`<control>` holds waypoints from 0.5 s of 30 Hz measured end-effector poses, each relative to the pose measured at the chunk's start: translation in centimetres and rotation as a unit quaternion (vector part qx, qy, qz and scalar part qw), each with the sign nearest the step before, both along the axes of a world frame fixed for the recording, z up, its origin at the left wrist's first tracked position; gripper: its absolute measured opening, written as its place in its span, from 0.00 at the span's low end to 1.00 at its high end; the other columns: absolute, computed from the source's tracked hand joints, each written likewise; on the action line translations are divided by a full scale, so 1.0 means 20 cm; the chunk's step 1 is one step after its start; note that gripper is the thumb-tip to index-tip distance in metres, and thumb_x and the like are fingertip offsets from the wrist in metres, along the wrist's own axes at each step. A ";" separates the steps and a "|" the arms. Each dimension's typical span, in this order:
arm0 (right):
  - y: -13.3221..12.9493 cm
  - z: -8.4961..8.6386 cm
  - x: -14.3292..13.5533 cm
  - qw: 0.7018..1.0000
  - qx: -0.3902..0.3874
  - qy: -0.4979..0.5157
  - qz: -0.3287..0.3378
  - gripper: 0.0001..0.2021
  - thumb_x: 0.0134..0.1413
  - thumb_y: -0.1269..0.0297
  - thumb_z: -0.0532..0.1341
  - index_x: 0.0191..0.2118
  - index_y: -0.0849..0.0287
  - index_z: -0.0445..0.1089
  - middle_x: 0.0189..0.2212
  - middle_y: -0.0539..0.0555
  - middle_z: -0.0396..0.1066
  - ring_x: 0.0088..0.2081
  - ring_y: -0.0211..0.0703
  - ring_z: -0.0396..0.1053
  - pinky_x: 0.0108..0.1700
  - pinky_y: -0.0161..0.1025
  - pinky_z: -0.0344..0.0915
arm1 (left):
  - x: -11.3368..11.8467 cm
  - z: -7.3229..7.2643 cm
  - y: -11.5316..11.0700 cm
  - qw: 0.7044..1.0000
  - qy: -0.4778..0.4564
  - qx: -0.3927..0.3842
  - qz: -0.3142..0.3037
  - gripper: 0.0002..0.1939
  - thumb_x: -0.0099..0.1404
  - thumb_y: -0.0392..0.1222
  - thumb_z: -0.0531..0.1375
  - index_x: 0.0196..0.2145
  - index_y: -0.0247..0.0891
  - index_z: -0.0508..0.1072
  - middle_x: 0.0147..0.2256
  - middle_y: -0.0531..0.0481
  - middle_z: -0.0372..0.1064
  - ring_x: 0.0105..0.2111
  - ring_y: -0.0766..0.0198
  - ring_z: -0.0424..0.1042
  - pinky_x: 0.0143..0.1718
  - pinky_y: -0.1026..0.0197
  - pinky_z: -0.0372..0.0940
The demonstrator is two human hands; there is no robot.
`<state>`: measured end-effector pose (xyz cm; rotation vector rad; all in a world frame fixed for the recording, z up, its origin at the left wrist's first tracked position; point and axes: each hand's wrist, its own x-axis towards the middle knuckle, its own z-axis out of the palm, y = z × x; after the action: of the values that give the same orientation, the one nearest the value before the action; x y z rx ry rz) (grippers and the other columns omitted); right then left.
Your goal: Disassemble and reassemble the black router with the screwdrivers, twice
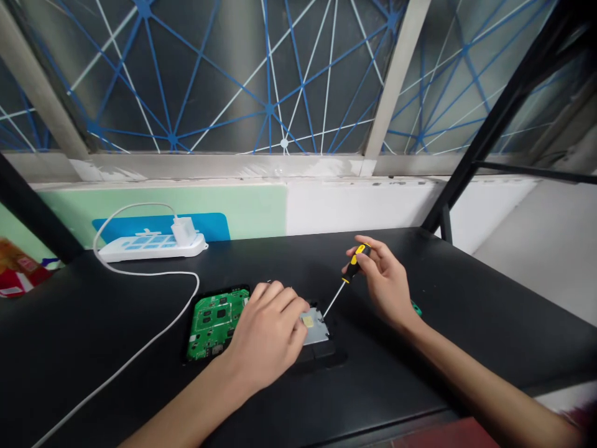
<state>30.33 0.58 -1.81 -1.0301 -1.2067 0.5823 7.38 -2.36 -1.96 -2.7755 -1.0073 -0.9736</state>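
A black device housing with a green circuit board [217, 323] lies on the black table. My left hand [270, 326] rests over the housing's middle, its fingers bent and pressed together beside a silver metal plate [318, 330] with a yellowish label. What its fingertips grip, if anything, is hidden. My right hand [385, 277] is closed on the black and yellow handle of a screwdriver [357, 262]. The screwdriver is tilted, and its tip meets the right part of the metal plate.
On the table's back left stands a white power strip [152, 247] with a plugged-in charger [183, 231]. Its white cable [153, 339] runs down the left side. A green object [416, 308] shows behind my right wrist. Red packaging [21, 270] is far left.
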 end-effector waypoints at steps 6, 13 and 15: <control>0.01 0.01 0.02 1.000 0.000 0.016 -0.005 0.15 0.57 0.61 0.61 0.49 0.58 0.67 0.35 0.52 0.72 0.26 0.38 0.74 0.30 0.39 0.68 | 0.01 0.00 0.00 1.000 0.012 -0.007 -0.008 0.12 0.64 0.28 0.51 0.35 0.37 0.72 0.33 0.49 0.70 0.35 0.56 0.64 0.38 0.53 0.57; 0.00 0.01 0.02 0.998 -0.057 -0.002 0.017 0.17 0.56 0.58 0.61 0.50 0.58 0.67 0.36 0.53 0.73 0.26 0.38 0.72 0.32 0.41 0.69 | 0.01 -0.02 0.00 0.999 0.026 -0.030 -0.034 0.11 0.66 0.30 0.51 0.36 0.37 0.72 0.34 0.50 0.69 0.37 0.57 0.63 0.41 0.53 0.57; 0.00 0.01 0.02 0.997 -0.071 -0.006 0.023 0.18 0.55 0.57 0.61 0.50 0.58 0.67 0.36 0.53 0.73 0.27 0.39 0.72 0.32 0.42 0.69 | 0.01 -0.02 0.00 0.998 0.029 -0.034 -0.041 0.11 0.66 0.30 0.51 0.36 0.37 0.72 0.34 0.50 0.69 0.37 0.57 0.63 0.42 0.52 0.57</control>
<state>30.66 0.56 -1.59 -1.1295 -1.2163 0.7069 7.54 -2.37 -2.37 -2.9039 -0.9442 -0.8771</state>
